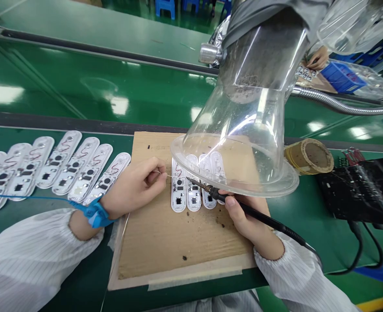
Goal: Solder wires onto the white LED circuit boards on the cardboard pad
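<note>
My left hand [145,184] pinches a thin solder wire [165,174], whose end reaches toward the leftmost of several white oblong circuit-board units [178,190]. A blue wrist strap [96,213] circles that wrist. In my right hand [243,216] is a soldering iron [219,193], held like a pen, its tip pointing left over the second unit of the row. Whether the tip touches the board I cannot tell. Small dark chips and red wires show on the units. They lie side by side on a brown cardboard sheet [165,247], partly beneath a clear funnel-shaped hood.
The clear fume hood [237,130] hangs over the board's right side. More white units [80,167] lie at left. A cardboard-coloured roll [309,157] and a black box [360,190] with cables stand at right. Beyond, another person's hand [318,58] works by a blue bin [342,78].
</note>
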